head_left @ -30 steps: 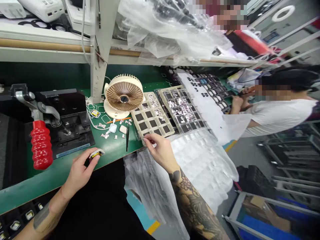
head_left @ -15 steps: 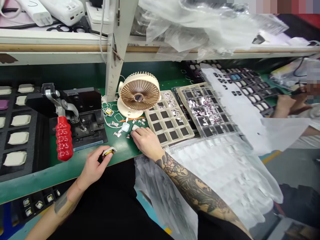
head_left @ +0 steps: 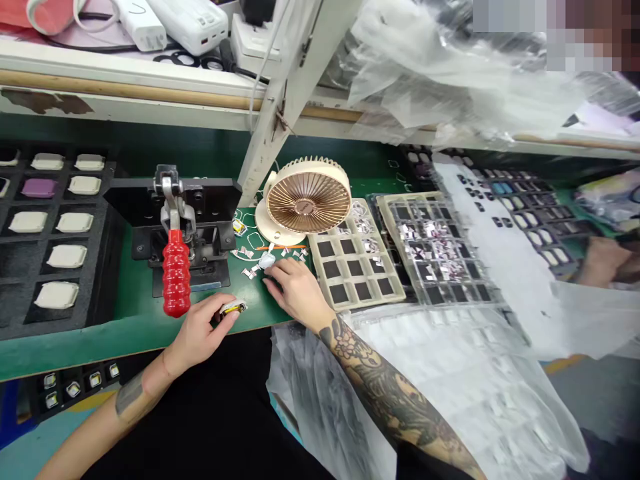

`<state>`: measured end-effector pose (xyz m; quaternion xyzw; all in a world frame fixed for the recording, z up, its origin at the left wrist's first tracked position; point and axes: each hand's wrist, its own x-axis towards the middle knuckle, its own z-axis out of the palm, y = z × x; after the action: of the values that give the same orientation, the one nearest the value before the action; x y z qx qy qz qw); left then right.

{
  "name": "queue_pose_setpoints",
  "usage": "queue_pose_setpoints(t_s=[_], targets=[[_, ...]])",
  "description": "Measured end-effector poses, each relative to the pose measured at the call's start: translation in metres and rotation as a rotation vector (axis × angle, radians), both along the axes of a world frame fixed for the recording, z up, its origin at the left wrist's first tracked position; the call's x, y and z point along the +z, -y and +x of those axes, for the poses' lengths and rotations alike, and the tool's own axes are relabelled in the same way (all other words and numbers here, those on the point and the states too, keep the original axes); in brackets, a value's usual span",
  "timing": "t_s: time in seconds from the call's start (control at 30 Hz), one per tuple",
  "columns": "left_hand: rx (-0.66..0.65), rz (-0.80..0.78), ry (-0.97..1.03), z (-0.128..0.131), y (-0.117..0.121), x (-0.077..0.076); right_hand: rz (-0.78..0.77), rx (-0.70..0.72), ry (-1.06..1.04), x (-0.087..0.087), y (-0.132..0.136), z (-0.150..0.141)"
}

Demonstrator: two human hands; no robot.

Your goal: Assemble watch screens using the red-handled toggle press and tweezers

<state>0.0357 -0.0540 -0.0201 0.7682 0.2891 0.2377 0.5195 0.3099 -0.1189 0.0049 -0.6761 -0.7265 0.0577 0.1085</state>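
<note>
Head view, left hand — fingers grasping a small yellow-labelled component at the near edge of the green bench mat, right hand — fingertips at a pale square piece, grip unclear

Head camera, forward and down, near left hand, right hand
</note>
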Motion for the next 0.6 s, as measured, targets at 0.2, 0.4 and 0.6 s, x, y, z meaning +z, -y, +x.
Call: queue_pose_setpoints(t_s=[0.2,0.4,0.6], targets=[[0.005,0.017,-0.009,0.0,0.002,-0.002,0.017,0.042,-0.12,-0.004,-0.026,0.002],[0.001,0.012,-0.016,0.0,0.003,-0.002,-0.004,0.018,-0.071,0.003,-0.054,-0.007],[-0.004,0.016,0.013,0.0,0.003,-0.004,-0.071,0.065,0.039,0.006,-0.076,-0.014]])
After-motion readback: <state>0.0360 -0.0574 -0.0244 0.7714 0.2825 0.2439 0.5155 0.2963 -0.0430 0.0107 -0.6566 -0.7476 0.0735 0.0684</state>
